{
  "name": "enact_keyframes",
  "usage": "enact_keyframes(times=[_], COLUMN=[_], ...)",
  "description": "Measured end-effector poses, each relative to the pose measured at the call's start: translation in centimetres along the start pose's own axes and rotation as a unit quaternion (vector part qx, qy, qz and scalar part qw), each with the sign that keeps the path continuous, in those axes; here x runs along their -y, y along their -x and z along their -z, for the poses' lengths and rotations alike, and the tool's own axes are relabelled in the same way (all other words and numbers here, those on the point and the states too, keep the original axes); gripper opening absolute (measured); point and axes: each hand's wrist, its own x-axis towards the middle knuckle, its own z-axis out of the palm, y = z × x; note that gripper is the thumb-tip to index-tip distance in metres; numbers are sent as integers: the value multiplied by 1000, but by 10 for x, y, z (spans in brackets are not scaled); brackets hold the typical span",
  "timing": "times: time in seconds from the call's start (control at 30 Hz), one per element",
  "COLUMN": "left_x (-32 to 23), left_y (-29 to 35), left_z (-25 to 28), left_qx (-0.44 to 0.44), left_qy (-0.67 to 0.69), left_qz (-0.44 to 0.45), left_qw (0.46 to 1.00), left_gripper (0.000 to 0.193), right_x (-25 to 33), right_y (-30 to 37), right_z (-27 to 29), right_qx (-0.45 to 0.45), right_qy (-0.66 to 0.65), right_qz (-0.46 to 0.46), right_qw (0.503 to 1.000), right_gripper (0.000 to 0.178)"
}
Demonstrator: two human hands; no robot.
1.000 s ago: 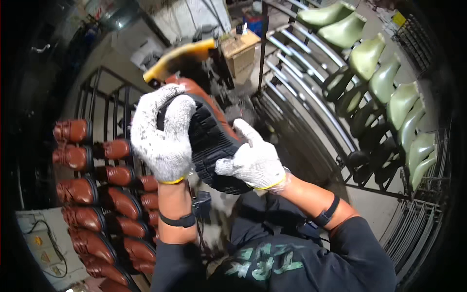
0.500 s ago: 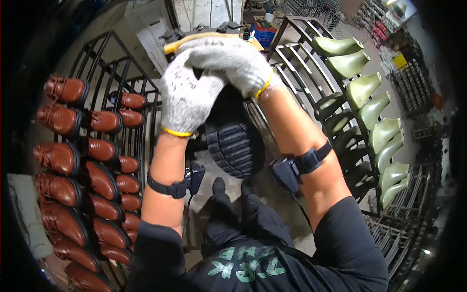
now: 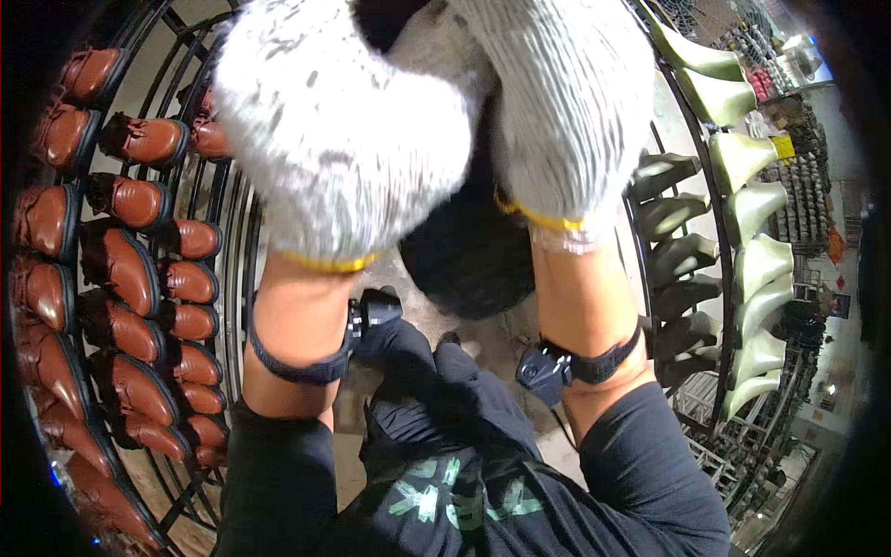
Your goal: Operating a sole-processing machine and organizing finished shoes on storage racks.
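Both my hands are close to the view, in white knitted gloves with yellow cuffs. My left hand is closed, its fingers curled toward the middle. Against it from the other side presses my right hand, also closed. Between and below them hangs a black-soled shoe, its dark, blurred sole turned toward me. The gloves cover the shoe's upper end, and the fingertips are partly hidden or cut off by the top edge.
On the left, a black metal rack holds rows of brown leather shoes. Green shoe lasts line another rack on the right, with darker lasts beside them. Far right stand more racks.
My hands have come up much nearer the view, and the right has shifted to the right. The shoe's ribbed tread has darkened and blurred. A tan strip above the gloves no longer shows.
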Motion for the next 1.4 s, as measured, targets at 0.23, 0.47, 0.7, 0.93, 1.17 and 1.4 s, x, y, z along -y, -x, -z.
enact_keyframes(times=[0.23,0.47,0.7,0.93,1.17,1.4], left_x=[0,17,29,38,38,36], left_y=[-22,46,105,136,181,145], left_z=[-33,39,14,-30,-67,-52], left_qx=[-47,-152,55,259,187,-42], left_qy=[79,340,378,375,107,117], left_qz=[80,495,663,553,364,509], left_qw=[993,785,644,698,906,852], left_gripper=[29,56,49,50,28,9], right_x=[-53,-16,17,-11,-25,-20], right_y=[-9,-18,20,37,75,54], right_z=[20,9,-14,28,72,39], right_qx=[94,111,162,161,96,126], right_qy=[270,18,257,245,283,314], right_qz=[40,-344,-291,-321,-284,-225], right_qw=[957,932,907,900,911,914], right_gripper=[30,79,134,148,106,120])
